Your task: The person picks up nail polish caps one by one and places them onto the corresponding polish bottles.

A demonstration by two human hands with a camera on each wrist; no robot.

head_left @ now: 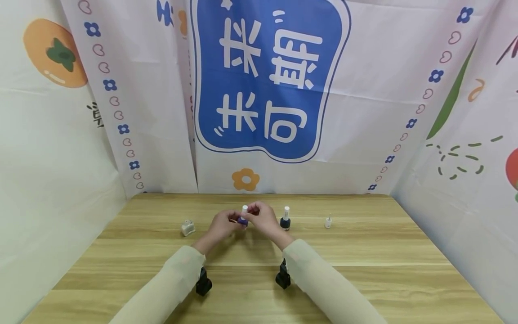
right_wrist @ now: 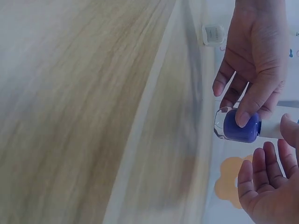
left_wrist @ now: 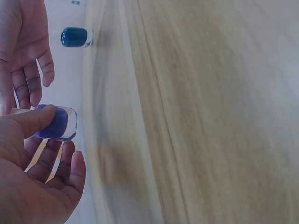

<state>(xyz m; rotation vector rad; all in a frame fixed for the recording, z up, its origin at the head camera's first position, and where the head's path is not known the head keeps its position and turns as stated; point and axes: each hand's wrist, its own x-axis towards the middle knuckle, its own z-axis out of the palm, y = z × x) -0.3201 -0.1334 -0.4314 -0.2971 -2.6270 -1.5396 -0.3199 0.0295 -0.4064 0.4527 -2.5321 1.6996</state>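
Note:
Above the table, a purple nail polish bottle (right_wrist: 239,125) in thick clear glass is held between both hands. My left hand (head_left: 221,224) pinches its glass body between thumb and fingers. The thumb and fingers of my right hand (head_left: 264,219) grip the bottle's white cap (head_left: 244,209), which is on the bottle. In the right wrist view the bottle lies sideways across the picture. A dark teal nail polish bottle (head_left: 285,223) with a white cap stands upright just right of my right hand.
A pale nail polish bottle (head_left: 188,227) without a tall cap sits on the left. Farther right, a loose white cap (head_left: 328,222) stands with its thin brush pointing up. The wooden table (head_left: 243,288) ends at a printed cloth backdrop (head_left: 360,112).

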